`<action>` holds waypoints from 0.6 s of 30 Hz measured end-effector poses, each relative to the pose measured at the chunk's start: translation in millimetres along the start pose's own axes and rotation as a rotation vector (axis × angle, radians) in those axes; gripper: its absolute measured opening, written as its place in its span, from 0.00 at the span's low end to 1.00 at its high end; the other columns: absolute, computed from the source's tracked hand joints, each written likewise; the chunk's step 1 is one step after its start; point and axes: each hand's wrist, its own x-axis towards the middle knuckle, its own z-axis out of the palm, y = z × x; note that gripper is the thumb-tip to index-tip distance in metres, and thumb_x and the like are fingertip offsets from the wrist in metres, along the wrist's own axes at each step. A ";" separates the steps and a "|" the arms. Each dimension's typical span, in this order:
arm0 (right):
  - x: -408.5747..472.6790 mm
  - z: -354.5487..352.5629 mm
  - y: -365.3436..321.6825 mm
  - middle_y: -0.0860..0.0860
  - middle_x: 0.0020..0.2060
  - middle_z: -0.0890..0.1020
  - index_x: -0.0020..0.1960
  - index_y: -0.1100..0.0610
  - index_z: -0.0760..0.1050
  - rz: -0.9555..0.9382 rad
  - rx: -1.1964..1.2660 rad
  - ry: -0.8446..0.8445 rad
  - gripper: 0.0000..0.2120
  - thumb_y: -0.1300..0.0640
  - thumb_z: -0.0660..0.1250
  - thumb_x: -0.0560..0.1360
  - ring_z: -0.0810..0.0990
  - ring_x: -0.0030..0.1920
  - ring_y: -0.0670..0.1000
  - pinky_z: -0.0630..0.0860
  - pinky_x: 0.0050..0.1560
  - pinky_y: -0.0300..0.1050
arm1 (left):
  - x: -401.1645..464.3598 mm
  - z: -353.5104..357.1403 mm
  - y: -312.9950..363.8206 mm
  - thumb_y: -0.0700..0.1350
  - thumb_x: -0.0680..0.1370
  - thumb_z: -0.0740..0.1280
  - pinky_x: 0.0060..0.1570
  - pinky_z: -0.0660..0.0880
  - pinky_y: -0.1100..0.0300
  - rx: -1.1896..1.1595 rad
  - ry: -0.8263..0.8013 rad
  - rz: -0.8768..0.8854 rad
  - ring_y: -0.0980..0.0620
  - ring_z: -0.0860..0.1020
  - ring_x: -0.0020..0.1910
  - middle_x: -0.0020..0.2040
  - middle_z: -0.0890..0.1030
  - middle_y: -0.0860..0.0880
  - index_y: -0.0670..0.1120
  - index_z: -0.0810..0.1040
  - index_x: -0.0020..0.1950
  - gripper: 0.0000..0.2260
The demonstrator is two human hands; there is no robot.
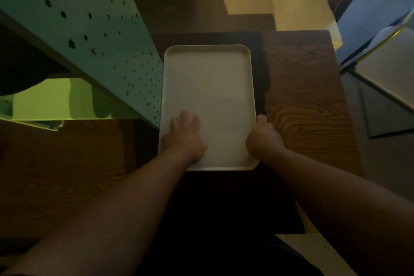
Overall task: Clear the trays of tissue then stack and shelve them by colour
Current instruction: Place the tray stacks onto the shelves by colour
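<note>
Slippage looks like the chief hazard, because only one hand truly grips the pale cream rectangular plastic tray [208, 87]. That tray lies lengthwise away from the person, resting on what seems to be a stack of dark trays [261, 69] on the brown wood-grain tabletop [304, 101], and it shows no tissue inside. The left hand [184, 138] rests flat within the tray near its closer left corner, fingers [184, 119] spread wide and pressing down rather than holding anything. The right hand [264, 135] is curled around the tray's right rim near the closer corner, fingers closed on that edge, though the fingertips under the rim are hidden. If the tray is lifted from here, the flat left palm gives no purchase, so the tray could pivot about the right-hand grip and tip or slide off. The teal perforated metal panel [89, 24] stands just beside the tray's left edge, so a sideways swing would likely knock the rim against it. Dim light makes colours hard to judge, which could lead to a pale tray being stacked or shelved with the wrong colour; another light tray [291, 4] lies farther back and blurred.
</note>
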 end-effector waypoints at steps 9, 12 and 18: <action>-21.9 -3.6 14.6 0.64 0.60 0.79 0.65 0.66 0.75 0.057 0.361 -0.037 0.17 0.56 0.56 0.84 0.78 0.60 0.63 0.74 0.58 0.56 | -22.1 -19.0 -38.5 0.52 0.71 0.59 0.63 0.70 0.44 0.037 -0.020 0.043 0.39 0.71 0.64 0.67 0.69 0.43 0.46 0.70 0.62 0.21; -36.6 -5.5 15.5 0.60 0.60 0.80 0.65 0.63 0.75 0.078 0.530 0.019 0.20 0.49 0.57 0.84 0.79 0.58 0.58 0.74 0.57 0.51 | -35.0 -15.6 -51.3 0.50 0.75 0.62 0.68 0.66 0.46 0.069 -0.016 0.044 0.38 0.65 0.70 0.72 0.63 0.42 0.45 0.67 0.68 0.23; -103.0 -30.6 11.4 0.57 0.44 0.80 0.65 0.66 0.75 0.103 0.757 0.068 0.19 0.51 0.62 0.84 0.80 0.49 0.58 0.79 0.49 0.55 | -81.6 -55.5 -56.9 0.45 0.77 0.59 0.68 0.65 0.45 -0.088 -0.030 0.086 0.35 0.68 0.67 0.72 0.65 0.40 0.44 0.71 0.68 0.19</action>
